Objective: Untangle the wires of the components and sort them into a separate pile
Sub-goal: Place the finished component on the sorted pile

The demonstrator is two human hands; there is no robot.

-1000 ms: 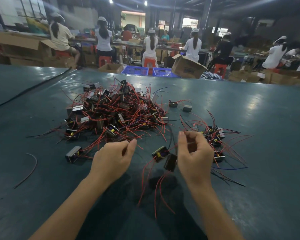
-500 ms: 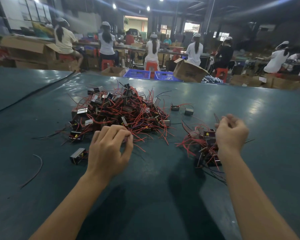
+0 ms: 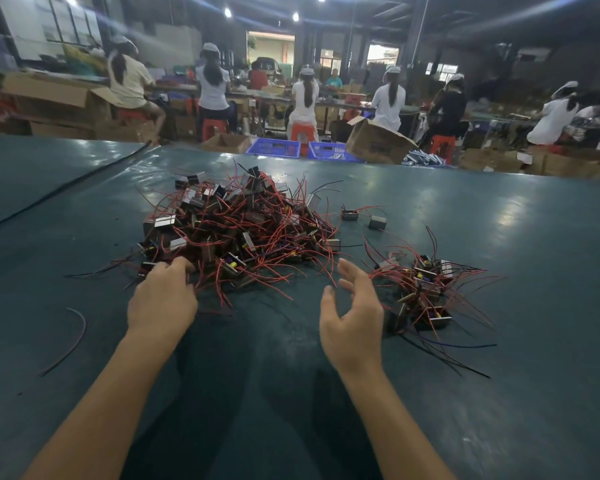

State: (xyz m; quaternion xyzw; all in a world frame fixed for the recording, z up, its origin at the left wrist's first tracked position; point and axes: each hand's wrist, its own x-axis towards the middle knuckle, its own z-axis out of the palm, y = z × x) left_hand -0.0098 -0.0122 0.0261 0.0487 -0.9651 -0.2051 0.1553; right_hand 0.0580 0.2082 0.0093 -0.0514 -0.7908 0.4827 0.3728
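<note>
Right hand (image 3: 354,320) empty, fingers spread, beside the sorted pile (image 3: 425,292).
Left hand (image 3: 161,299) curls into the tangled pile (image 3: 243,230); grip hidden.

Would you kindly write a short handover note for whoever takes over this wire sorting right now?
Left hand: fingers curled at the near edge of the big tangled pile; whether it grips anything is hidden.
Right hand: open and empty, between the two piles.
Done: a small sorted pile lies to the right on the table.
Left: most components are in the big tangled pile; two loose components lie apart at its far right.
</note>
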